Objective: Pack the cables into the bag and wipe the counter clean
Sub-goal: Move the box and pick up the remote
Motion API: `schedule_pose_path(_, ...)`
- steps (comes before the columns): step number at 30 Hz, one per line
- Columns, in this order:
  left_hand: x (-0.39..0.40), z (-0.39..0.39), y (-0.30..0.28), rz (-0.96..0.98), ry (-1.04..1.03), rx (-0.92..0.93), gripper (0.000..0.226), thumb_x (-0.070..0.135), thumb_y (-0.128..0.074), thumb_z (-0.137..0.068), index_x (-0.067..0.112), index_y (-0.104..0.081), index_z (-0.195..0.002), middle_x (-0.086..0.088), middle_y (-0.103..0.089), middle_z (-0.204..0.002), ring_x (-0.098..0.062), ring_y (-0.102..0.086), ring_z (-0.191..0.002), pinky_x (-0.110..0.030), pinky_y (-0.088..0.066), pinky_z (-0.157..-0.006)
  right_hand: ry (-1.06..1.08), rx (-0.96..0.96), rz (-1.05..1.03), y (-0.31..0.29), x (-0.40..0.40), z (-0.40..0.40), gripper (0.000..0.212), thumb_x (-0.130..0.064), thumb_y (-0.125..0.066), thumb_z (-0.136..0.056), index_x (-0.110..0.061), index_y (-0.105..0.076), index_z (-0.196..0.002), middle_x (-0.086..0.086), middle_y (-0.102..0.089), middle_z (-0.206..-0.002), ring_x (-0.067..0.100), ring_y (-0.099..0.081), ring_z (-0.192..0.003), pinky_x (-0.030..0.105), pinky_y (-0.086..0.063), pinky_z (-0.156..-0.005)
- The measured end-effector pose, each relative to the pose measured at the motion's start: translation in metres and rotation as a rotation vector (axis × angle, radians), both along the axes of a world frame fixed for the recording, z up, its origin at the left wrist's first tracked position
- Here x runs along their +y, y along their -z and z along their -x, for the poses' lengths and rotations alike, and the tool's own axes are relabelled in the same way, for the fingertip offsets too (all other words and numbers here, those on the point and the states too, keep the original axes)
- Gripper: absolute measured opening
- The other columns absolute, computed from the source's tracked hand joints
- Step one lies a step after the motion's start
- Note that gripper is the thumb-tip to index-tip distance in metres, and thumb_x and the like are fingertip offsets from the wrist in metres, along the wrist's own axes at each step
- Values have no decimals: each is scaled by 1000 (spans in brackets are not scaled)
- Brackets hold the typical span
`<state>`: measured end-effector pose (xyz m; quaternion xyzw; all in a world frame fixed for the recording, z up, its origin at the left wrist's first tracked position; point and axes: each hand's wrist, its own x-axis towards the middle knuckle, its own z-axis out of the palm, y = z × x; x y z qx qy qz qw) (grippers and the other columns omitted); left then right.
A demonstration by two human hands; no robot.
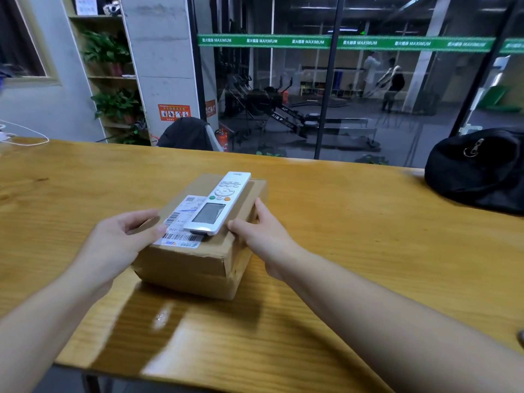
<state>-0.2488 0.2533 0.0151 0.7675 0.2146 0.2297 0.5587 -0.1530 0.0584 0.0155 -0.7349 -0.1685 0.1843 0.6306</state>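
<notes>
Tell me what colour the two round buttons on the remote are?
One green, one orange, on the white remote, head view.

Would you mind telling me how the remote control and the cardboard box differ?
The remote control is white, slim and flat; the cardboard box is brown, thick and blocky. The remote lies on the box's top; the box sits on the wooden counter. The left hand and right hand grip the box's sides.

1. My left grip (119, 239) and right grip (259, 236) clasp the cardboard box (198, 259) mid-frame on the desk (354, 251).
2. A white remote (217, 204) lies atop it.
3. The black bag (479, 168) sits far right.
</notes>
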Motion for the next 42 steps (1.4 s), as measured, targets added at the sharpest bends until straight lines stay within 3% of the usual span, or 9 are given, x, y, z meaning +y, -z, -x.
schedule_pose_path(4,-9,-2,-9,-181,-56,54,20,29,-69,-76,33,-66,-95,3,-64,-109,-12,-58,-96,-24,-41,-79,-19,-30,48,-7,-12,3,68,-28,-66,-85,-33,-30,-143,-9,-51,-135,12,-53,-118,23,-45,-85)
schedule_pose_path(7,-27,-7,-24,-475,-137,34,21,30,-61,-87,24,-66,-106,8,-55,-111,-16,-51,-111,-28,-35,-86,45,-163,177,-12,-17,0,67,-34,-66,-85,-24,-34,-143,-6,-43,-143,13,-45,-127,27,-42,-98)
schedule_pose_path(13,-64,-36,-55,-641,0,365,75,68,-54,-76,18,-49,-131,3,-58,-120,-20,-58,-102,-36,-50,-83,75,-369,305,-16,-18,-11,61,-33,-64,-87,-18,-39,-140,-2,-42,-145,12,-38,-134,23,-32,-103)
schedule_pose_path(18,-82,-62,-67,-795,78,565,58,64,-61,-74,13,-52,-101,2,-51,-78,-19,-52,-77,-28,-37,-53,109,-368,304,-18,-16,-24,59,-28,-63,-88,-15,-39,-140,0,-43,-145,15,-40,-133,26,-34,-105)
schedule_pose_path(22,-84,-77,-69,-811,126,606,60,55,-63,-77,17,-50,-121,-2,-57,-97,-20,-52,-85,-29,-43,-65,124,-396,300,-21,-18,-38,52,-23,-62,-89,-14,-44,-136,-1,-48,-141,14,-44,-130,21,-35,-98)
schedule_pose_path(27,-78,-88,-70,-780,130,593,35,47,-65,-79,19,-45,-72,2,-51,-69,-13,-47,-62,-27,-32,-50,140,-443,296,-27,-24,-55,47,-19,-59,-91,-15,-44,-136,-1,-50,-139,14,-48,-126,25,-39,-100)
schedule_pose_path(30,-72,-93,-73,-744,145,628,40,52,-68,-75,18,-48,-68,-1,-54,-68,-15,-49,-62,-27,-32,-51,137,-450,289,-31,-26,-63,49,-19,-57,-93,-17,-40,-140,-1,-47,-142,15,-48,-126,28,-41,-101)
schedule_pose_path(35,-68,-101,-79,-747,281,646,45,55,-69,-72,11,-63,-80,-2,-59,-73,-19,-54,-68,-28,-36,-57,136,-356,230,-35,-34,-74,49,-24,-44,-99,-17,-31,-146,1,-43,-143,19,-50,-125,28,-43,-101)
schedule_pose_path(42,-84,-113,-83,-974,381,495,30,42,-69,-77,24,-64,-100,4,-61,-87,-18,-55,-82,-30,-43,-65,236,111,-187,-38,-57,-86,37,-18,-36,-102,-5,-43,-136,12,-61,-116,19,-67,-84,30,-57,-78)
